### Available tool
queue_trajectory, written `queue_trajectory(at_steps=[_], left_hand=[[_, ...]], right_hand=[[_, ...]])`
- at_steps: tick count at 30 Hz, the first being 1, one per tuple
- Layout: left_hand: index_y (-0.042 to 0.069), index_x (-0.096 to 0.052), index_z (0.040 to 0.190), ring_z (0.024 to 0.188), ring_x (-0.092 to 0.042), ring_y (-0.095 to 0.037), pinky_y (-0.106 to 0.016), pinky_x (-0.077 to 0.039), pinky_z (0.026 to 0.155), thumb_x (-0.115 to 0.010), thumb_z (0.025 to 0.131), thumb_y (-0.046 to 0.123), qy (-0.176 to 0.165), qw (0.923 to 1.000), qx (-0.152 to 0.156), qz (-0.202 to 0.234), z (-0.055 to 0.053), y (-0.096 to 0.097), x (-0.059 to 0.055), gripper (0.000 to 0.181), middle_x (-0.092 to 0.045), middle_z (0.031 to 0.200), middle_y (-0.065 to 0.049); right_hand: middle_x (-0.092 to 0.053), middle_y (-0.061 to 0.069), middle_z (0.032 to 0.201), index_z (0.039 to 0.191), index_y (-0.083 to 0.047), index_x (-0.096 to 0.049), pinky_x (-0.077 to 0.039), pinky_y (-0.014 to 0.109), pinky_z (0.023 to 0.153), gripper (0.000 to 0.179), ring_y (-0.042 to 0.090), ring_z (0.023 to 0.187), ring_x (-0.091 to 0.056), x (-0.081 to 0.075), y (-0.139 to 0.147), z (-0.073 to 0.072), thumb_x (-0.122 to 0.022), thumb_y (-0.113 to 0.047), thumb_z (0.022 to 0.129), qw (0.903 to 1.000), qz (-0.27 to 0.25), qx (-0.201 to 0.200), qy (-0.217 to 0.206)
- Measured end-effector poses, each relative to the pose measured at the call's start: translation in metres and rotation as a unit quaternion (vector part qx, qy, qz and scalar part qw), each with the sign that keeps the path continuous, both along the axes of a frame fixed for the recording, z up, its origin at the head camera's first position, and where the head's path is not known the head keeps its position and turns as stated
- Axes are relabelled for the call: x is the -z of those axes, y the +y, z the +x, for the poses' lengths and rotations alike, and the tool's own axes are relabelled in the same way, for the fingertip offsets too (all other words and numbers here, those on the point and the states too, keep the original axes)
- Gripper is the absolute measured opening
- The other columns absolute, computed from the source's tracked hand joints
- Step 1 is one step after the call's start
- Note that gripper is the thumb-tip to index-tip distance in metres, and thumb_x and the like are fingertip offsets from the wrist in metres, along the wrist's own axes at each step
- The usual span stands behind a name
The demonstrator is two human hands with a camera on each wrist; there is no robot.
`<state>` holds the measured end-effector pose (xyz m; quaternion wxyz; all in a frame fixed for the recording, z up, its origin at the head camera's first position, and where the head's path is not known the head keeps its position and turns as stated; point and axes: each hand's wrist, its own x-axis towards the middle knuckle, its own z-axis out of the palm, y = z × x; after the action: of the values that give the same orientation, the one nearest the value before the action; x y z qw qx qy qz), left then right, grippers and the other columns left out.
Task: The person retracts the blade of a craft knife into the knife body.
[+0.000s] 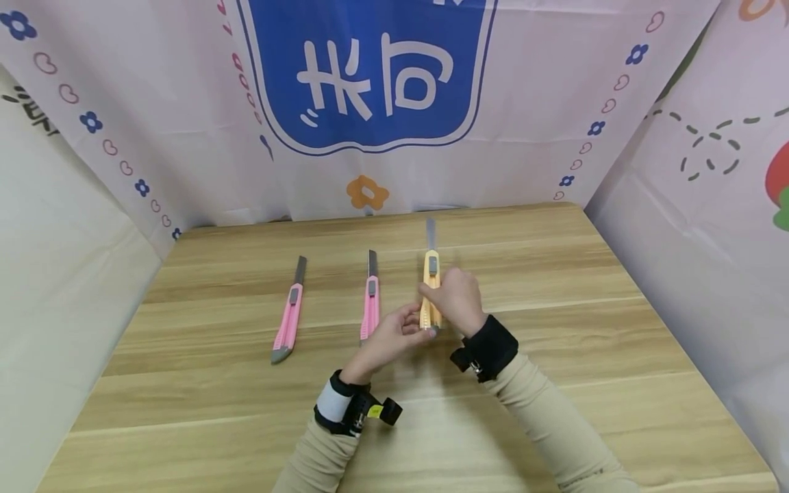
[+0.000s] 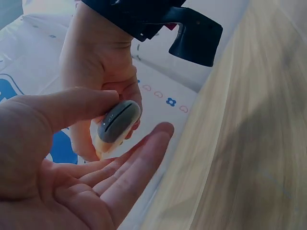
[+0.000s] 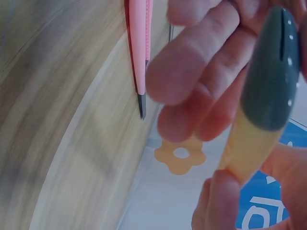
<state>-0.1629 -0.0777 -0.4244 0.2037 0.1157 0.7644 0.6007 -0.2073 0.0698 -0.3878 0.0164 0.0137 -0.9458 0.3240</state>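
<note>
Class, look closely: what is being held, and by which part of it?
The yellow knife, by its handle, in the right grip; the left grip is at its grey end, not clearly holding.

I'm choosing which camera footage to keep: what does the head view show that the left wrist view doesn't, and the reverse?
Only the head view shows the left-hand pink cutter, the middle pink cutter, the blade of the yellow cutter and the orange flower.

Only the left wrist view shows the slit in the yellow cutter's grey end cap.

Both show the left hand, the right hand with its grip on the yellow cutter, the wooden table and the printed backdrop.
</note>
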Motion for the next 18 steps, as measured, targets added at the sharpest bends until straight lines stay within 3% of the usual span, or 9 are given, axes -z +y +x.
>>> queue_trajectory(at_steps=[5, 11, 18], left_hand=[[-0.005, -0.033, 0.145, 0.120, -0.061, -0.033, -0.030, -0.057, 0.097, -0.063, 0.092, 0.011, -0.011, 0.9998, 0.003, 0.013, 0.0006, 0.0011, -0.0004, 0.063, -0.056, 0.136, -0.024], [-0.004, -0.037, 0.143, 0.121, -0.061, -0.032, -0.033, -0.055, 0.100, -0.066, 0.090, 0.010, -0.027, 0.9994, -0.020, 0.007, 0.0003, 0.0026, 0.0001, 0.063, -0.056, 0.137, -0.023], [-0.003, -0.041, 0.141, 0.123, -0.060, -0.032, -0.034, -0.053, 0.103, -0.066, 0.089, 0.006, -0.038, 0.9986, -0.030, 0.021, 0.0015, 0.0042, -0.0049, 0.059, -0.057, 0.137, -0.022]], right_hand=[[-0.030, -0.008, 0.045, 0.051, -0.015, -0.036, -0.020, 0.016, 0.036, 0.049, 0.006, 0.040, -0.030, -0.0021, -0.0022, 0.0016, -0.071, -0.028, 0.083, 1.0000, -0.006, -0.002, 0.000], [-0.035, -0.007, 0.050, 0.057, -0.014, -0.041, -0.023, 0.017, 0.039, 0.043, 0.007, 0.044, -0.034, -0.0041, -0.0020, 0.0034, -0.072, -0.030, 0.082, 0.9998, -0.015, 0.005, -0.010], [-0.046, -0.005, 0.055, 0.068, -0.006, -0.056, -0.032, 0.016, 0.039, 0.038, 0.008, 0.045, -0.042, -0.0072, 0.0044, 0.0025, -0.073, -0.037, 0.083, 0.9972, -0.069, -0.010, -0.027]])
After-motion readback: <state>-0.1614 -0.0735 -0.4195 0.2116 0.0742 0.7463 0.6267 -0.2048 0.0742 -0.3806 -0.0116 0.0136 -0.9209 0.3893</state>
